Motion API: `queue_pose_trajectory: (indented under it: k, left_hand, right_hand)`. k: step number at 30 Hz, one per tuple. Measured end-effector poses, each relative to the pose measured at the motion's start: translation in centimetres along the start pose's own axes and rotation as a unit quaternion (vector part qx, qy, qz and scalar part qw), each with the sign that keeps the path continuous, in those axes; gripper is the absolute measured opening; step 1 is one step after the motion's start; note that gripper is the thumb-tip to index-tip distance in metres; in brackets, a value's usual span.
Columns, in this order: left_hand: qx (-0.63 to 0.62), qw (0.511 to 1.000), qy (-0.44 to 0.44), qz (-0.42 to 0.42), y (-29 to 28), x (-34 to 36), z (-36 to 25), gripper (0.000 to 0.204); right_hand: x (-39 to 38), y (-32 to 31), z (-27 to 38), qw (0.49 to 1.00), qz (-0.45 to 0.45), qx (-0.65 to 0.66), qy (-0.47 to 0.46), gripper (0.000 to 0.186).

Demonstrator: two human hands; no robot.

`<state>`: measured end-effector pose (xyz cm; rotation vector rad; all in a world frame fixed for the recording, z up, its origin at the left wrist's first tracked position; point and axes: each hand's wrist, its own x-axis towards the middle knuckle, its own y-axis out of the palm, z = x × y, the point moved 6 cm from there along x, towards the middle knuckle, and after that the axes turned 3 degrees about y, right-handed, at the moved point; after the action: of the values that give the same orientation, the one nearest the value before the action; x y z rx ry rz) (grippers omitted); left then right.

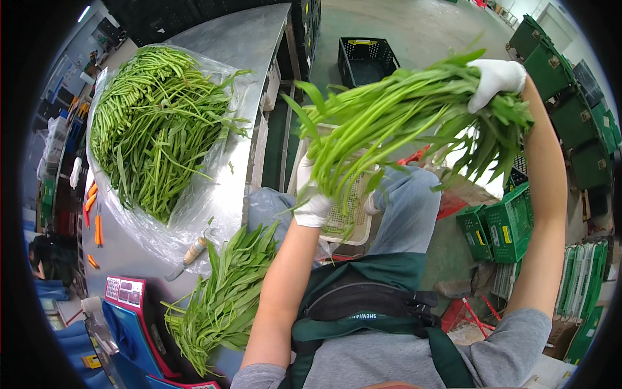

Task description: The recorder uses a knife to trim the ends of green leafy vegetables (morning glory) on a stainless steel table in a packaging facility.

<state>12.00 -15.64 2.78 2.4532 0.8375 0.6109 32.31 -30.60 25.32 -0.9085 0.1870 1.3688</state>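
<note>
A long bunch of leafy green stems [402,110] is raised over a pale perforated crate [350,228] between my knees. My white-gloved right hand [494,84] grips its right end high up; my gloved left hand [311,193] is closed on its lower left part. On the steel table [262,32] at my left, a large pile of similar greens [155,123] lies on crumpled clear plastic. A loose heap of leaves [223,298] lies nearer me, beside a wooden-handled knife [193,253].
A red-and-blue scale [126,292] and orange pieces [98,230] share the table. A black crate [366,58] stands on the floor [421,26] ahead. Green crates [508,227] and stacked green bins [567,117] are at my right. Part of another person [45,259] shows at far left.
</note>
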Motion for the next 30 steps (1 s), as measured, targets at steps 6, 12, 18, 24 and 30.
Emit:
queue_pose_trajectory:
  k: [6,12,18,24,30]
  left_hand:
    - [-0.646,0.723,-0.244,-0.002,-6.4,0.2,3.0,0.039]
    - [-0.012,0.917,-0.399,0.024,-4.8,0.2,6.0,0.043]
    - [0.016,0.925,-0.327,0.191,2.0,-0.3,1.3,0.053]
    - [-0.094,0.944,-0.303,0.096,2.4,0.6,2.4,0.039]
    - [0.15,0.981,-0.075,0.101,1.1,0.4,3.5,0.032]
  right_hand:
    - [-4.6,-6.2,-5.1,0.992,-0.088,0.057,-0.069,0.074]
    - [-1.8,-1.0,-1.2,0.989,-0.054,-0.091,0.105,0.063]
    - [2.2,5.0,0.2,0.994,0.095,-0.055,0.015,0.039]
    - [3.7,8.7,0.4,0.975,0.161,-0.143,0.059,0.04]
    - [2.6,8.3,1.3,0.979,0.138,-0.143,0.035,0.045]
